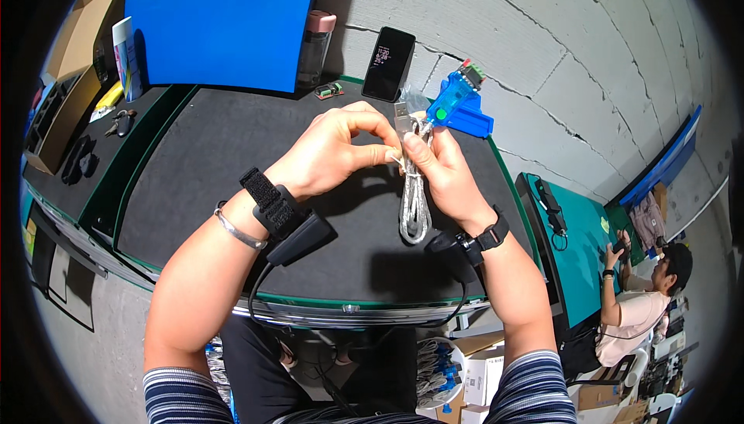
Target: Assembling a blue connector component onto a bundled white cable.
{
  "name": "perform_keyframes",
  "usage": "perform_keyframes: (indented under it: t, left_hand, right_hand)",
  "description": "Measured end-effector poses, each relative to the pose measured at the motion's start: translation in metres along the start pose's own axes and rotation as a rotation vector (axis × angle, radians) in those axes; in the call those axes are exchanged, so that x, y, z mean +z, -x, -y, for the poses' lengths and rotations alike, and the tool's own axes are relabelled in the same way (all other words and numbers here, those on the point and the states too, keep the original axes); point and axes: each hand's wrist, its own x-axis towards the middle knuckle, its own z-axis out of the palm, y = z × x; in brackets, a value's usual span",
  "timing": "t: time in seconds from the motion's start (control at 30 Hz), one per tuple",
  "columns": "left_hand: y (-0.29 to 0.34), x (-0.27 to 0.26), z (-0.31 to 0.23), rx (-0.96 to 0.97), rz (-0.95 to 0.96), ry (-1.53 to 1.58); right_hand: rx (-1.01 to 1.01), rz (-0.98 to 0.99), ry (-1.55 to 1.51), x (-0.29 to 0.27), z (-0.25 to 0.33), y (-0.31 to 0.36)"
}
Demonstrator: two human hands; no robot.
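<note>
Above the dark mat, my right hand (452, 180) is closed around a bundled silvery USB cable (415, 211), its loop hanging down past the fingers. The cable's metal USB plug (401, 116) points up between my hands. At the cable's other end is a translucent blue adapter (448, 104) with a green terminal block (472, 75), sticking up beyond my right hand. My left hand (337, 149) pinches the end of a thin white tie (397, 160) at the bundle's side. Thumb and forefinger meet there, partly covering the tie.
A dark mat (201, 191) covers the green-edged table. At its back are a phone (389, 63), a small circuit board (328, 91), a pink-lidded bottle (316, 44) and a blue panel (225, 21). Keys (120, 123) lie left. A co-worker (639, 300) sits at the right table.
</note>
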Motion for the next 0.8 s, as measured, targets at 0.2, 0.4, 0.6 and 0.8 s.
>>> perform_keyframes:
  t: [0.2, 0.4, 0.6, 0.8]
  left_hand:
    - [0.000, 0.001, 0.001, -0.068, 0.061, 0.070]
    - [0.000, 0.001, 0.001, 0.029, 0.048, -0.030]
    - [0.002, 0.002, 0.003, -0.254, 0.075, 0.173]
    - [0.002, 0.005, 0.007, -0.258, 0.165, 0.184]
  right_hand:
    - [-0.197, -0.123, 0.404, 0.001, 0.005, -0.001]
    - [-0.217, -0.168, 0.449, 0.002, 0.001, -0.002]
    - [-0.178, -0.167, 0.122, 0.007, -0.008, -0.005]
    - [-0.112, -0.138, 0.087, 0.008, -0.007, -0.004]
